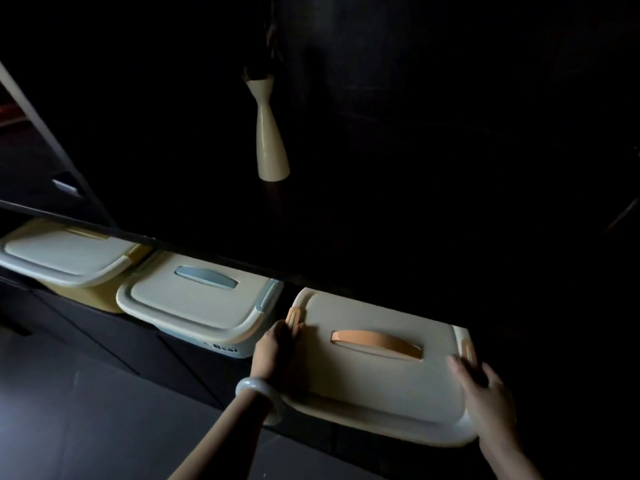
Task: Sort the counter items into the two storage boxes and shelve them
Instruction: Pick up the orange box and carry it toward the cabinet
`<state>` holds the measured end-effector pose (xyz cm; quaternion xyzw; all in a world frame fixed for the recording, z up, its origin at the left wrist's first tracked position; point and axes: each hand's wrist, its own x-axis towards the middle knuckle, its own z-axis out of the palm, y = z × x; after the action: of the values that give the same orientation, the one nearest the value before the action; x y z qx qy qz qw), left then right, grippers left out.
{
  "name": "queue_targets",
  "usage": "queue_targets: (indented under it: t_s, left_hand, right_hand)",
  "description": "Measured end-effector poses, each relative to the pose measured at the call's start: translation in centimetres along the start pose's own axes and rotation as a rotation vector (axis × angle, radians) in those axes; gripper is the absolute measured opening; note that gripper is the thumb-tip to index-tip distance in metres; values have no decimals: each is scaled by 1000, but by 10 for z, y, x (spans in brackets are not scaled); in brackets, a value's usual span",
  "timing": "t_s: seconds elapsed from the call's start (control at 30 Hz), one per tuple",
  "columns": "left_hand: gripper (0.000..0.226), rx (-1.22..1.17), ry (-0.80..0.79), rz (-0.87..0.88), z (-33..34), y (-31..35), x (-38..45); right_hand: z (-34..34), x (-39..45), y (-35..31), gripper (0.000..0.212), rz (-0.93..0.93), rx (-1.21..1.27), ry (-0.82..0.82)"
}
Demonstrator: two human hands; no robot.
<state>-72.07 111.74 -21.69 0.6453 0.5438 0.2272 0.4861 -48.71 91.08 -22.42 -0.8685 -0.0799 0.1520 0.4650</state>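
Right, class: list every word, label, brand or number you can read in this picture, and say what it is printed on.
"Bear": dark print on the front wall of the blue-handled storage box, low at its right end.
A smaller line just above it: too small and blurred to read.
Orange-handled storage box, yellow storage box, cream vase: no text visible.

Pale bangle (250,385), bare forearms

Dim room; dark counter (381,202), pale vase (272,147) on it; grey floor (69,410).
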Motion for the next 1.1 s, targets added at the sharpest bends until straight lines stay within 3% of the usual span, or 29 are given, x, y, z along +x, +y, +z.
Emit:
queue_targets:
  t_s: [0.23,0.47,0.6,0.7,0.87,1.1]
  left_hand:
    - [24,74,-16,107,-1,-1,17]
    - [45,89,-153,93,-17,-28,-18]
    - [45,-67,-323,97,-17,-50,-47]
    - [64,-56,-302,129,-11,-50,-54]
    - [54,-182,-269,74,-8,-44,-48]
    - [81,-281,-242,79,-10,-41,-40]
  right_hand:
    - [9,-1,-2,61,-38,-64,61]
    - [8,-4,-7,51,-38,-57,98]
    - [10,-6,-8,48,-39,-57,106]
    - [14,-9,-9,52,-17,-37,109]
    - [22,-12,-10,55,25,25,75]
    - [36,-16,-25,56,86,11,121]
